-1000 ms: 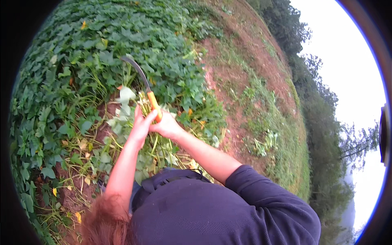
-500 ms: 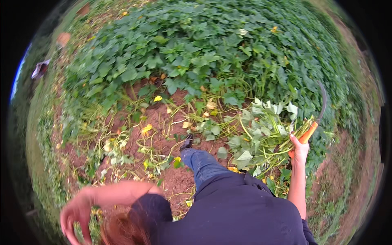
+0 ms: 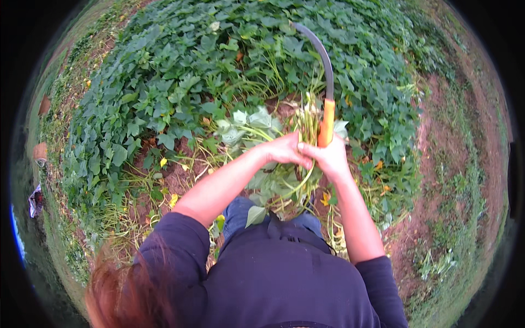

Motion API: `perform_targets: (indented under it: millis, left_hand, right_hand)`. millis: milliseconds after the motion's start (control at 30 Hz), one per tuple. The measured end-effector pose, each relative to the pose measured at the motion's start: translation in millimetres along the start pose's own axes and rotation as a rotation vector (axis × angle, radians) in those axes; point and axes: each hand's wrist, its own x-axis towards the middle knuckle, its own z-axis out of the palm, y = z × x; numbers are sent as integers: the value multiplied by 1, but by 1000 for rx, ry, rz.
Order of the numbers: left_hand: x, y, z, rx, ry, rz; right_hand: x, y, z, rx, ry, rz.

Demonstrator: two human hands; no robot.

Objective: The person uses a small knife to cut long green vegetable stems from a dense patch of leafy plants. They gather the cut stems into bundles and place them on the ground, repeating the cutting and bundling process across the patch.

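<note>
In front of my body both hands meet around a bundle of cut leafy vines [image 3: 307,123], its stem ends pointing up and away and its leaves hanging below. My left hand [image 3: 287,149] is closed round the stems from the left. On the right, my right hand [image 3: 330,159] grips the orange handle of a sickle [image 3: 327,123] and presses against the same stems. The sickle's dark curved blade rises away from me, its tip bending left over the plants. Some fingers of both hands are hidden by the vines.
A dense bed of green leafy vines [image 3: 180,71] spreads ahead. Reddish soil [image 3: 175,177] with cut stems and yellow leaves lies nearer me. A dirt strip with grass [image 3: 437,164] runs along the right. At the far left lies a pale, crumpled bag-like object [image 3: 35,201].
My left hand has come from the lower left to take hold of the vines. My right hand has brought the sickle and bundle in from the right to the middle.
</note>
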Motion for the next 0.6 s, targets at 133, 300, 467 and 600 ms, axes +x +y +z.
perform_targets:
  millis: [133, 300, 467, 600]
  left_hand:
    - [21, -8, 13, -191, 131, 56]
    - [38, -9, 21, -182, 233, 104]
    - [17, -9, -5, -267, 225, 198]
    - [-38, 15, -50, -191, 268, 286]
  right_hand:
    - [20, 3, -25, -213, -4, -22]
    - [41, -23, -36, -461, -163, 71]
    - [68, -56, 0, -523, -334, 335]
    - [91, -82, 54, -432, -442, 285]
